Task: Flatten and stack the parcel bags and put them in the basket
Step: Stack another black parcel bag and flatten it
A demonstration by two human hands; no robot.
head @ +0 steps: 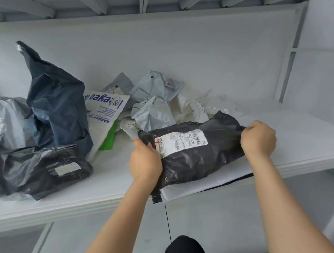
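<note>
Sitting at the white shelf's [105, 185] front edge, about 5 o'clock, was a crinkly black parcel bag [196, 156] with a white barcode label [180, 142], atop a flattened white bag [203, 185]. Messy pile of bags [57, 112] at 10 o'clock. The left hand [144, 162] gripped its left end; the right hand [257, 137] pinched the right corner, fingers curled.

White metal shelving [86, 201], white wall [194, 57]

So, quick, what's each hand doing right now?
Left hand: grips the black parcel bag at its left end.
Right hand: pinches the bag's right edge.
</note>
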